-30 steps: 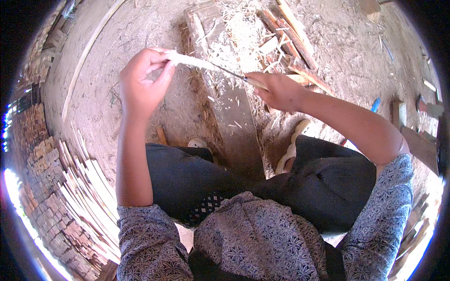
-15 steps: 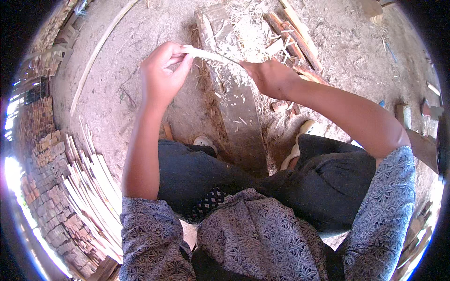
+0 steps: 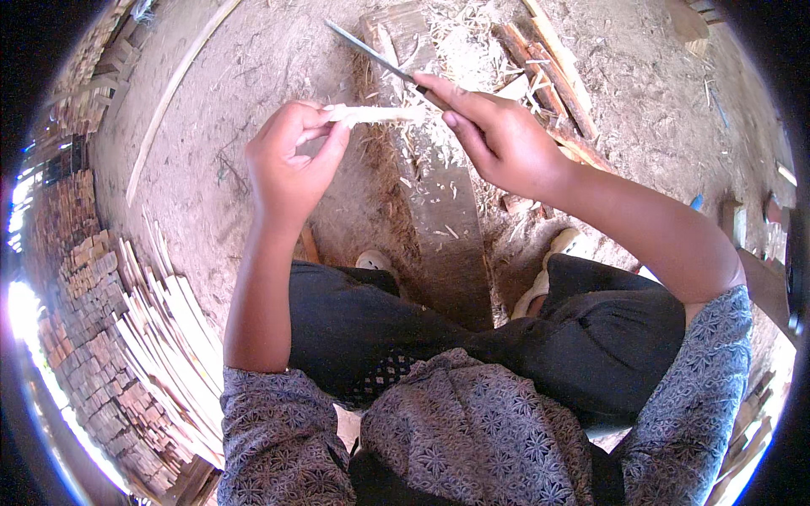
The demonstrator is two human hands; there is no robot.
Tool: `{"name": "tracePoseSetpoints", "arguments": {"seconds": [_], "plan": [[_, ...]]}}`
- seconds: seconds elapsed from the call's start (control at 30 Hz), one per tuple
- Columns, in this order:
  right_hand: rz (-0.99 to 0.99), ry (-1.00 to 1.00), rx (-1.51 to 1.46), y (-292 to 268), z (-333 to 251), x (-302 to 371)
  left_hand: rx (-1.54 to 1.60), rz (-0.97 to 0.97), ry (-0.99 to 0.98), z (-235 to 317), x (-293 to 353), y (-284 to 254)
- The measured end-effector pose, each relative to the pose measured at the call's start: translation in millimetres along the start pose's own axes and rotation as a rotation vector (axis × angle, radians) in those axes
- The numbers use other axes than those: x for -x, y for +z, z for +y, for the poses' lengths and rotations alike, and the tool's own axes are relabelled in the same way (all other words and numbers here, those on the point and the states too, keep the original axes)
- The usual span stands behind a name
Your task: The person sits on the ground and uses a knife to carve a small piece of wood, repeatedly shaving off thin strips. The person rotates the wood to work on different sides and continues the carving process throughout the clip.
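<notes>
Between the thumb and fingers of my left hand (image 3: 297, 156) is one end of a short pale strip of wood (image 3: 380, 114). Its free end points right, toward my other hand. My right hand (image 3: 510, 139) is closed round the handle of a knife (image 3: 371, 52). The long dark blade slants up and to the left, beyond the wood strip and apart from it. Beneath both hands lies a worn wooden plank (image 3: 443, 244), sprinkled with pale shavings.
Shavings (image 3: 468, 51) heap beside the plank's far end, near several rough wood pieces (image 3: 548, 80). Left of me lie long pale sticks (image 3: 173, 337) and stacked wood blocks (image 3: 89, 337). A long thin pole (image 3: 173, 97) curves across the dirt floor. My shoes flank the plank.
The knife has come off the strip and swung up, its blade now pointing up-left. My right hand has turned and shifted right; my left hand still pinches the strip.
</notes>
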State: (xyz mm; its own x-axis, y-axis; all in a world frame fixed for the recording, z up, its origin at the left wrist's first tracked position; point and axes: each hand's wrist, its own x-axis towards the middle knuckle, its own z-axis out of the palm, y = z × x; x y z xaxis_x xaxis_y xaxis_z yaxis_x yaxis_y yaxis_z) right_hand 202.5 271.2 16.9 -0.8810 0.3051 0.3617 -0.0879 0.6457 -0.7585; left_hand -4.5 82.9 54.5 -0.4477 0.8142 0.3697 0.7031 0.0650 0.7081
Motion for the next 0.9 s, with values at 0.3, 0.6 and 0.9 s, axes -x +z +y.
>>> {"name": "tracePoseSetpoints", "arguments": {"seconds": [0.3,0.6,0.9], "plan": [[-0.172,0.041,0.213,-1,8,-3,0.047,-0.001,0.007,3,1,-1],[-0.29,0.284,0.257,-8,20,11,0.011,-0.019,0.024,8,0,0],[0.018,0.064,-0.085,-18,-37,-7,-0.065,0.056,-0.028,0,-5,6]]}}
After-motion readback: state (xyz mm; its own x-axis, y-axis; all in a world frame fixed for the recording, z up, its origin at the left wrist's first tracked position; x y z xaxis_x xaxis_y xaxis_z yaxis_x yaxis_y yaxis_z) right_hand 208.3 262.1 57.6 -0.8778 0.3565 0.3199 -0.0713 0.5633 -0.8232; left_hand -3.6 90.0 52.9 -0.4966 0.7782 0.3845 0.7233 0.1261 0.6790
